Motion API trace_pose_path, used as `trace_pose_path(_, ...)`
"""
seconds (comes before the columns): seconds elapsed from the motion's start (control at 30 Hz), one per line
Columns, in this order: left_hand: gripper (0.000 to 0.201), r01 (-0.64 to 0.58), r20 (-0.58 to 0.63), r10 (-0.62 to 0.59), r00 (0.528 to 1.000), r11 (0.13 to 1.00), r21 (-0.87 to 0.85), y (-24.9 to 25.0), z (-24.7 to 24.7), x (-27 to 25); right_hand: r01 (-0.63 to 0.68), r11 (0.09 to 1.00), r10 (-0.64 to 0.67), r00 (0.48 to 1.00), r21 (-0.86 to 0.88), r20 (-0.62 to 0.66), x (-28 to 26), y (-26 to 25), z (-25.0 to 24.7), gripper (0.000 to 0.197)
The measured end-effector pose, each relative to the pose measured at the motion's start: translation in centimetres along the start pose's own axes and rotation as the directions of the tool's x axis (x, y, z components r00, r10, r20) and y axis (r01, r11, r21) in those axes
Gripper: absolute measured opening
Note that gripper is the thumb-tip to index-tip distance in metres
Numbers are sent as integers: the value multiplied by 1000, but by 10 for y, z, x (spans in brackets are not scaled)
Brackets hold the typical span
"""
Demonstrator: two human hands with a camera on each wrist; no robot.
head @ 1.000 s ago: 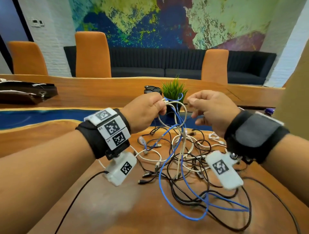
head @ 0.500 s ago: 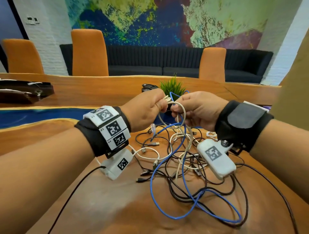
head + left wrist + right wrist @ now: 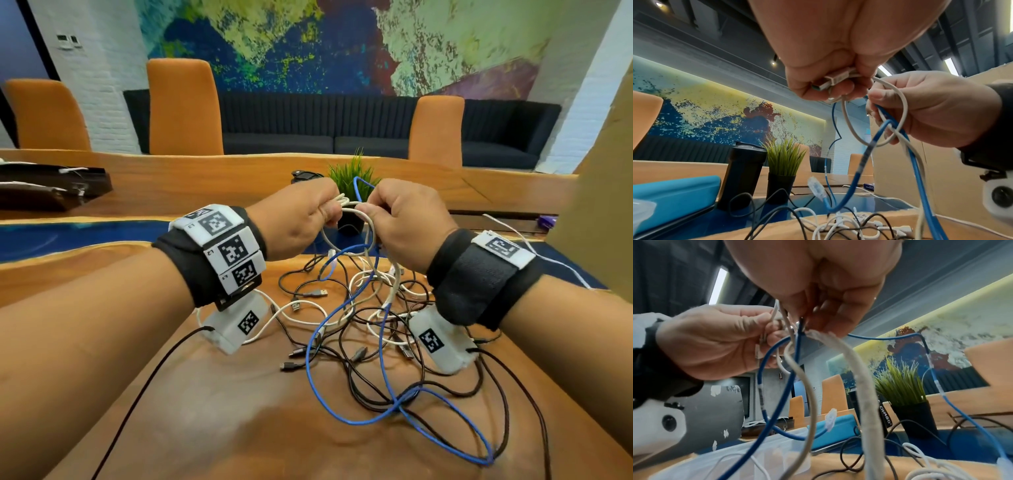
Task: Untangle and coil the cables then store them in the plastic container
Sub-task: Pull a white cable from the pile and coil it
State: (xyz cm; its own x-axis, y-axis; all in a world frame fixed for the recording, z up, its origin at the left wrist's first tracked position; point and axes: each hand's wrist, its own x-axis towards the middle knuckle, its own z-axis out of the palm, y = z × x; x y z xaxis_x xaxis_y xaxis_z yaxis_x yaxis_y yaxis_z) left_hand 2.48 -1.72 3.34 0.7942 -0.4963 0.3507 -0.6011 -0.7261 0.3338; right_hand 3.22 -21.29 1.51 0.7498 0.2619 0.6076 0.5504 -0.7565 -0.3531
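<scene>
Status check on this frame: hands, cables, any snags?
Left hand pinches the beige cable at its USB plug. Right hand grips beige cable and blue cable. Blue threads the beige loop; cable tangle uncoiled on the table.

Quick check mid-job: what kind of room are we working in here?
Probably an office meeting room or lounge. A long wooden table with a blue inlay holds the tangled cables; tall orange upholstered chairs line its far side, and a dark ribbed sofa sits under a large colourful abstract wall mural.
</scene>
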Motion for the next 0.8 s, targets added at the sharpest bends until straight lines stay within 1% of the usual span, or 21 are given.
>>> trace_pose_path(0.1,18,-7,-13,7,1000,1000,19,1,-7,3,57,998,-56,998,30,-41,4,2,-4,27)
trace_pose_path(0.17,17,-24,-16,25,1000,999,33,2,-11,6,84,996,-85,996,-41,-23,8,3,-8,27)
trace_pose_path(0.23,17,-34,7,34,999,997,65,2,-13,7,129,981,-122,991,-147,59,9,4,-11,23)
trace_pose_path(0.3,17,-30,60,24,998,994,104,2,-11,7,170,965,-128,970,-198,208,9,3,-14,20)
trace_pose_path(0.37,18,-29,107,15,994,991,132,1,-7,6,218,933,-109,930,-286,352,12,2,-17,20)
trace_pose_path(0.43,16,-19,122,4,993,992,125,-1,-4,4,227,890,-52,913,-395,405,18,-1,-18,21)
trace_pose_path(0.47,16,-17,120,3,993,993,117,-1,-2,4,203,880,-17,916,-429,401,21,-2,-19,22)
trace_pose_path(0.53,16,-17,114,4,993,994,110,0,-1,4,105,872,81,932,-477,353,26,-2,-17,24)
trace_pose_path(0.63,17,6,108,-18,994,994,105,3,-3,5,-88,888,222,942,-451,253,27,4,-9,17)
trace_pose_path(0.73,17,-2,118,-10,993,995,102,3,-5,5,-185,886,291,936,-425,198,28,12,-8,9)
trace_pose_path(0.8,18,-23,118,10,993,994,111,0,-6,5,-249,873,338,929,-420,151,31,20,-10,9)
